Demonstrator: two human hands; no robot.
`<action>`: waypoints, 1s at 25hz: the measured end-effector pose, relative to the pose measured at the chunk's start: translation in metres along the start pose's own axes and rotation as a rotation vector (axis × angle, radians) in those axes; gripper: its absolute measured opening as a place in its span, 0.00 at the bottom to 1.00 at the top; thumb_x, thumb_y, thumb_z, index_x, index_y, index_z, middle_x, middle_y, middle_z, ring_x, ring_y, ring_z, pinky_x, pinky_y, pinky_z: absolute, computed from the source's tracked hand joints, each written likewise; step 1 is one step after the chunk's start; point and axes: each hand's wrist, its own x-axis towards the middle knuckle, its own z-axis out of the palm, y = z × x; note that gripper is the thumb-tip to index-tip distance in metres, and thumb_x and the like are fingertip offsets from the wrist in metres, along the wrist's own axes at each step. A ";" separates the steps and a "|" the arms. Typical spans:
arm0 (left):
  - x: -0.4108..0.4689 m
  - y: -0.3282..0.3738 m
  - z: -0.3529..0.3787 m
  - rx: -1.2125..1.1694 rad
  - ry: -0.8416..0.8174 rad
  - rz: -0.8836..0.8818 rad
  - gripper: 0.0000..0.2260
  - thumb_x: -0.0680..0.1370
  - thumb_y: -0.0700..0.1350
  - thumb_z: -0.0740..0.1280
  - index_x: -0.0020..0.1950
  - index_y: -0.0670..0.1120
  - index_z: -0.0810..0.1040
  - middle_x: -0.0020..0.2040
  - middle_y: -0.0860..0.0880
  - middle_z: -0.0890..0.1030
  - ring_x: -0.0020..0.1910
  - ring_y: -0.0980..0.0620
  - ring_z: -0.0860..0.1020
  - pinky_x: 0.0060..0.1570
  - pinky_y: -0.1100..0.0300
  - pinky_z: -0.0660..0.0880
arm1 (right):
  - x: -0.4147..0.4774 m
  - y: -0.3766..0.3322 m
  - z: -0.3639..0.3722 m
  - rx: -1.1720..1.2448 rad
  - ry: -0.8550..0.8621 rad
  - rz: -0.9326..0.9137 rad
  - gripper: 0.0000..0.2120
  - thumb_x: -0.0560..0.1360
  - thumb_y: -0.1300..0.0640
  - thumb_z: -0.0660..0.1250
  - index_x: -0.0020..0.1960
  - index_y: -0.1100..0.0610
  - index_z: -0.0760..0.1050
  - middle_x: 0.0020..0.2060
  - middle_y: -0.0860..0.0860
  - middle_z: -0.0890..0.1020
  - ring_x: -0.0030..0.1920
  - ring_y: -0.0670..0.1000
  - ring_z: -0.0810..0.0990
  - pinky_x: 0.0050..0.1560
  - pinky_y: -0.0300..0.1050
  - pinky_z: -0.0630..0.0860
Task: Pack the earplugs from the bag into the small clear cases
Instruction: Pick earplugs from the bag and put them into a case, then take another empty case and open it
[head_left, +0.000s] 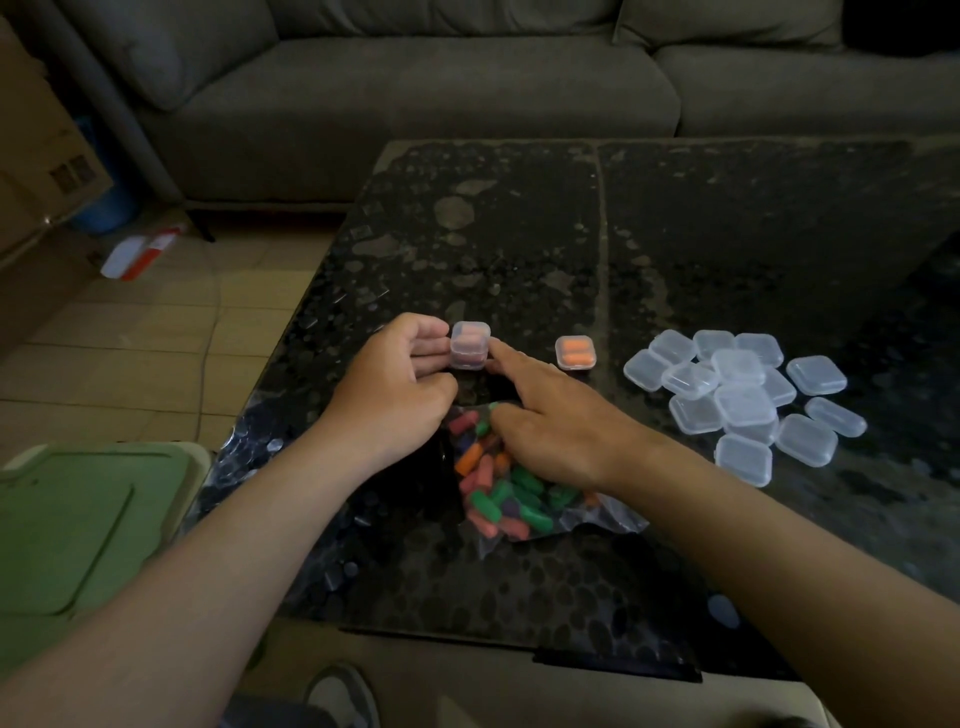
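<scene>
While left grip pinches one filled case, right grip's straight forefinger touches it.

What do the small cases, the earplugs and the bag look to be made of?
Cases: rigid clear plastic, slightly frosted; the contents show through the held case and the filled case. Earplugs: probably soft foam, matte, no glints. Bag: thin clear plastic film, crinkled, with small highlights.
</scene>
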 end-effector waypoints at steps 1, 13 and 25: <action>0.000 0.000 0.000 0.002 0.002 -0.001 0.20 0.77 0.30 0.66 0.63 0.50 0.72 0.55 0.58 0.79 0.59 0.59 0.81 0.58 0.65 0.76 | -0.001 0.000 -0.001 0.003 0.000 -0.003 0.30 0.71 0.52 0.56 0.74 0.43 0.63 0.60 0.52 0.79 0.60 0.52 0.77 0.63 0.56 0.74; -0.014 0.013 0.002 0.103 0.159 0.152 0.16 0.77 0.33 0.66 0.55 0.54 0.75 0.53 0.55 0.82 0.54 0.59 0.82 0.53 0.66 0.77 | -0.016 -0.005 -0.013 -0.003 0.063 -0.028 0.23 0.79 0.59 0.59 0.74 0.52 0.65 0.63 0.49 0.77 0.60 0.47 0.74 0.58 0.40 0.69; -0.026 0.047 0.058 0.211 0.013 0.452 0.07 0.76 0.36 0.71 0.51 0.47 0.83 0.46 0.57 0.80 0.46 0.65 0.80 0.46 0.73 0.75 | -0.073 0.021 -0.065 -0.319 0.477 0.050 0.13 0.78 0.60 0.65 0.61 0.54 0.78 0.55 0.50 0.81 0.54 0.48 0.78 0.51 0.36 0.69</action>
